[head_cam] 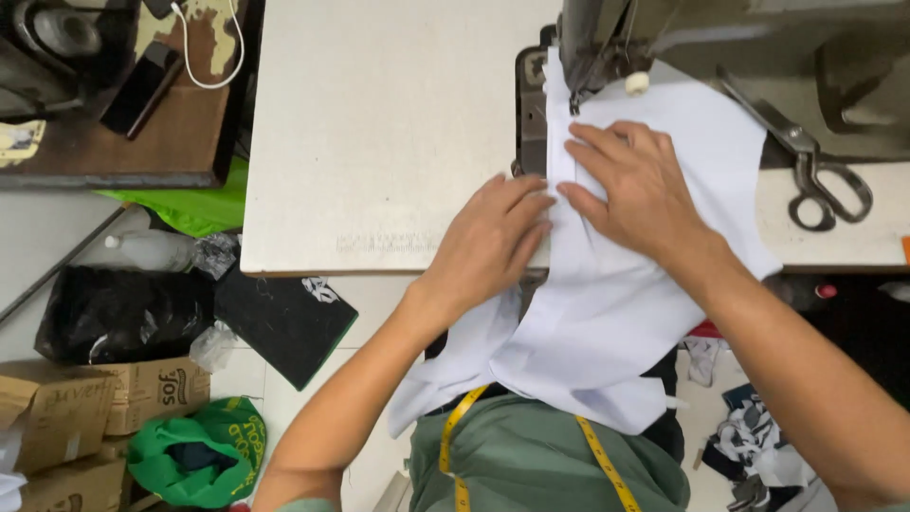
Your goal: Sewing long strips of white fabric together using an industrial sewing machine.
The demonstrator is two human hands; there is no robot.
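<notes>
Both hands flat, fingers spread, grasping nothing — left hand point(493, 237) and right hand point(635, 185) press white fabric point(616, 303) onto sewing table point(379, 142), just below the machine's needle point(574, 100); scissors point(806, 161) lie nearby.

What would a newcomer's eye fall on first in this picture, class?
Two hands, left and right, press flat on white cloth at centre, feeding it under the sewing machine at the top. Scissors lie to the right on the table.

Cloth point(626, 313) on sewing table point(379, 142), both hands on it, left hand point(493, 242) beside right hand point(635, 190), scissors point(806, 156) to the right
</notes>
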